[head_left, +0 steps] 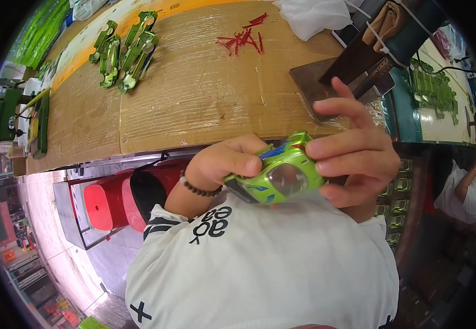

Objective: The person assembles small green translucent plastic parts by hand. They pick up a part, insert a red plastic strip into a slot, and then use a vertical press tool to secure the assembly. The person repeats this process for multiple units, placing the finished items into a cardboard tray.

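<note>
While both hands grip it, the toy car [275,176] looks glossy green.

toy car [276,176]: small, glossy lime-green body with blue and white striping and a touch of red at the far end
windows: clear plastic, the largest pane facing up toward the camera
pose: tilted, lengthwise from lower left to upper right
place: held in the air over a white shirt, just in front of the counter edge
grip: pinched at both ends between the hands
</note>
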